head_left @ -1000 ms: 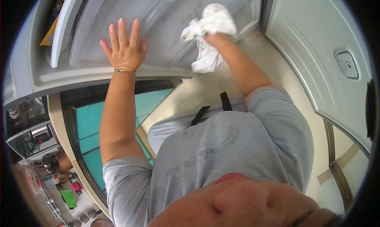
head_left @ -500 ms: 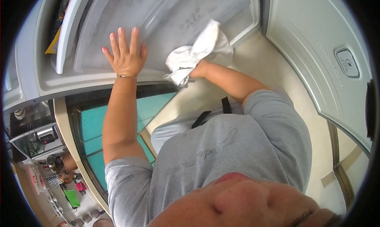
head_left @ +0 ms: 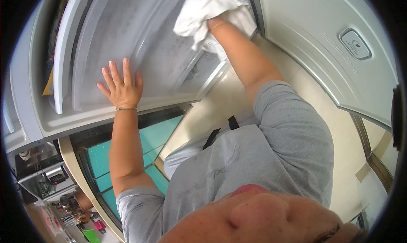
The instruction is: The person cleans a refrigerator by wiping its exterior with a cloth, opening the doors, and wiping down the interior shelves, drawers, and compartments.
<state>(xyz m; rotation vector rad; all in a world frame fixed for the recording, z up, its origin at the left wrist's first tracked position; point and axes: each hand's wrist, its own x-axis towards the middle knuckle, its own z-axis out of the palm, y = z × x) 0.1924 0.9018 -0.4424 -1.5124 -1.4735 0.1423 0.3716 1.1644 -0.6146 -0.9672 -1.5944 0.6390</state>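
Observation:
My left hand [head_left: 124, 92] presses flat on the pale translucent drawer front [head_left: 114, 43] near its lower edge. Its fingers are spread, with nothing in them, and a thin bracelet circles the wrist. At the top, my right hand [head_left: 216, 23] is closed on a crumpled white cloth [head_left: 201, 9], which covers most of its fingers. The cloth lies over the far right part of the drawer front, and its loose end hangs beside the hand.
On the right stands an open pale door [head_left: 313, 43] with an oval badge. Yellow packaging [head_left: 48, 84] shows behind a white edge at left. Below are teal panels [head_left: 99, 158], the tiled floor [head_left: 220, 90] and, lower left, a shelf area with small items [head_left: 90, 236].
My right hand has swept the cloth from the drawer's lower edge up toward the top. My left hand sits lower in view, still spread on the drawer front, and the whole view has shifted.

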